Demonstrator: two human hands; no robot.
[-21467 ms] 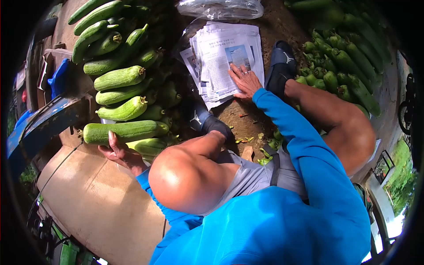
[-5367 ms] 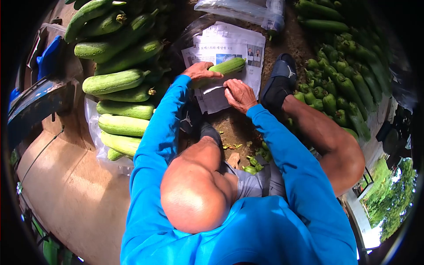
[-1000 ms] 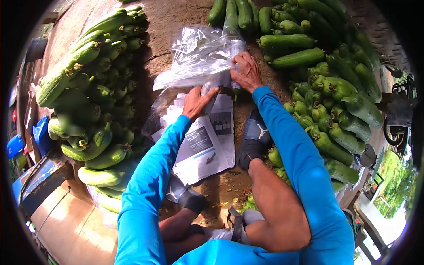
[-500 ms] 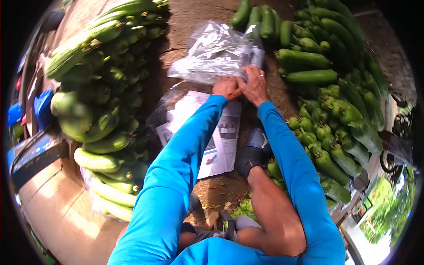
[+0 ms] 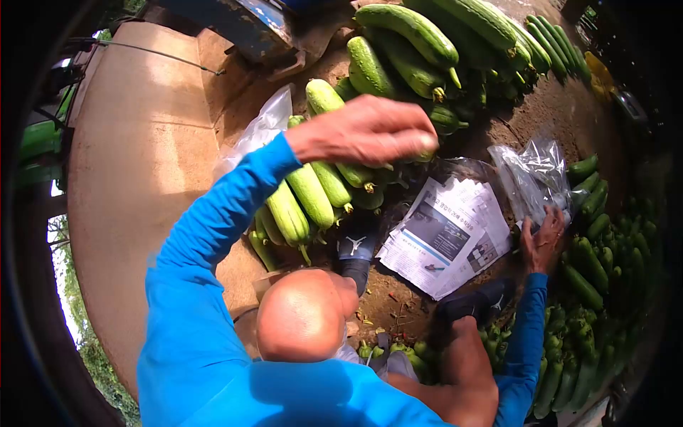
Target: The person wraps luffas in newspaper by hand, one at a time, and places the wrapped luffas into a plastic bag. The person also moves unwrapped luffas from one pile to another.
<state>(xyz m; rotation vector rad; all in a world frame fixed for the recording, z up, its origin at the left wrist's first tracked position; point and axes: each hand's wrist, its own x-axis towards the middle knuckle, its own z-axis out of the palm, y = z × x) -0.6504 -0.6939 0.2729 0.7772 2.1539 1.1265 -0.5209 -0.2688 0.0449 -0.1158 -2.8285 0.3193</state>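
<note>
My left hand point(image 5: 370, 129) is raised over the pile of long light-green gourds point(image 5: 307, 196), which look like sponge gourds. Its fingers are stretched forward and a little blurred, with nothing visible in them. Over on the right, my right hand point(image 5: 545, 238) grips the near edge of a clear plastic bag point(image 5: 530, 178), thumb and fingers on the film. Between the hands, printed newspaper sheets point(image 5: 445, 235) lie stacked on the ground, beside the bag.
More long gourds point(image 5: 413, 35) are heaped at the far side. Darker green gourds point(image 5: 587, 274) crowd the right, close to my right hand. My shoes point(image 5: 356, 245) flank the newspaper. A pale concrete floor point(image 5: 153, 178) spreads to the left, and a whitish plastic sheet point(image 5: 267, 121) sits beside the pile.
The view has swung toward the left pile. My left hand has left the plastic bag and moved over the gourds there. My right hand stays at the bag.
</note>
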